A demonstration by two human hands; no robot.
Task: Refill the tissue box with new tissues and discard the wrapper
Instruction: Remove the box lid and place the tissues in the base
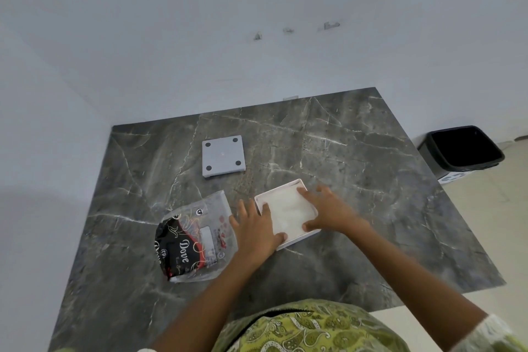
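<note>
A white square tissue box (297, 240) lies open side up on the dark marble table (357, 151), with white tissues (287, 213) inside it. My left hand (255, 227) rests on the box's left edge, thumb over the near rim and a finger on the tissues. My right hand (328, 208) lies flat on the right side, fingers spread across the tissues and thumb on the near right rim. The empty plastic wrapper (197, 240), clear with black and red print, lies crumpled just left of my left hand. The box's grey base panel (223, 156), with round feet at its corners, lies farther back.
A black waste bin (464, 148) stands on the floor past the table's right edge. White walls close off the table's far and left sides. My green patterned clothing (308, 328) shows at the near edge.
</note>
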